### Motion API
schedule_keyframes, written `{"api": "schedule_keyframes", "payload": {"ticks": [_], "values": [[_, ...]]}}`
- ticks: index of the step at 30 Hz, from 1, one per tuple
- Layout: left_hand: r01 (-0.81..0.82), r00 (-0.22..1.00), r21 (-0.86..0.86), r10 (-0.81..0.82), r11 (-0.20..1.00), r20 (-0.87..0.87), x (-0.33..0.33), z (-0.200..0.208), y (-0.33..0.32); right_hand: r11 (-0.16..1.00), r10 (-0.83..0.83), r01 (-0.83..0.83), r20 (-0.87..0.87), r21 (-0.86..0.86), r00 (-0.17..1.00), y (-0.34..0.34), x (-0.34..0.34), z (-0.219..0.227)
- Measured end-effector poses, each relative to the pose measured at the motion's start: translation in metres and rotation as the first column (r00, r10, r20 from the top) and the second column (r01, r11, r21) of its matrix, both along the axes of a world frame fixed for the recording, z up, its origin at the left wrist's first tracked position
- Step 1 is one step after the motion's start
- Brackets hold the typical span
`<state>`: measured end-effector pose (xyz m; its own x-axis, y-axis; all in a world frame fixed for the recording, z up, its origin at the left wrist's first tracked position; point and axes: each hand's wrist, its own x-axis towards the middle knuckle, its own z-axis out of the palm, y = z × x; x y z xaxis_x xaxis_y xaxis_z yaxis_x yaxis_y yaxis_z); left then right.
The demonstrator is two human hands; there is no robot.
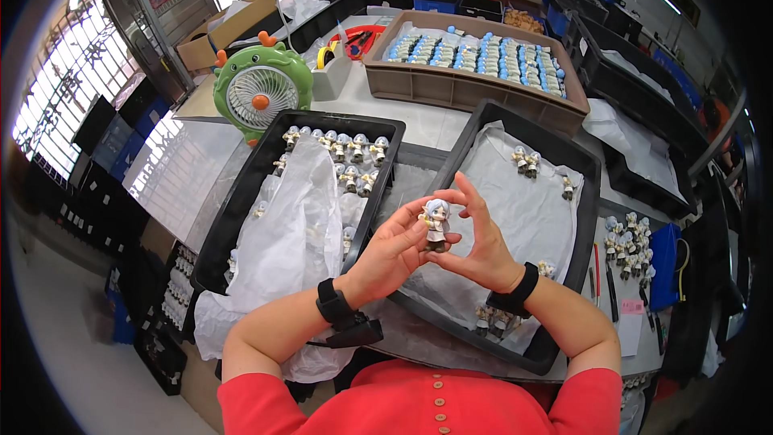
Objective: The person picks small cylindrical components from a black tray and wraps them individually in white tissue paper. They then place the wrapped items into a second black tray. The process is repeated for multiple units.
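Note:
A small figurine (436,221) with pale hair, pointed ears and a white outfit stands upright between my hands, its front facing me. My left hand (392,248) pinches it from the left, thumb against its side. My right hand (488,251) closes round it from the right, with the thumb at its base and a raised forefinger. Beneath my hands is a black tray (584,234) lined with white paper, holding several like figurines (526,163). To the left, another black tray (221,221) carries more of them, partly covered by a crumpled white sheet (299,213).
A brown crate (475,84) of blue-topped pieces stands at the back. Left of it are a green fan (262,89) and a tape dispenser (328,74). On the right lie loose figurines (630,243), pens (612,294) and a blue pouch (665,266). Black crates (620,64) stand beyond.

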<state>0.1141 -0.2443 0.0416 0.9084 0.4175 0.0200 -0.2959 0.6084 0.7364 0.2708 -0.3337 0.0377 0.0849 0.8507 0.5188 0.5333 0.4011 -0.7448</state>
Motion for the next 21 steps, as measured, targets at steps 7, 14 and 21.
{"api": "schedule_keyframes", "payload": {"ticks": [7,14,21], "values": [[-0.038,0.999,-0.006,0.038,0.999,0.001,0.001,-0.005,0.001,1.000,-0.029,0.029,-0.025,0.004,0.999,0.001,0.001,-0.002],[-0.070,0.998,0.012,0.070,0.997,-0.007,0.001,-0.010,0.002,1.000,-0.011,0.009,-0.106,-0.012,0.994,0.003,0.001,-0.007],[-0.016,0.997,-0.005,0.016,1.000,-0.074,0.002,-0.008,0.000,1.000,0.003,-0.002,-0.153,0.002,0.988,0.003,-0.001,-0.007]]}}
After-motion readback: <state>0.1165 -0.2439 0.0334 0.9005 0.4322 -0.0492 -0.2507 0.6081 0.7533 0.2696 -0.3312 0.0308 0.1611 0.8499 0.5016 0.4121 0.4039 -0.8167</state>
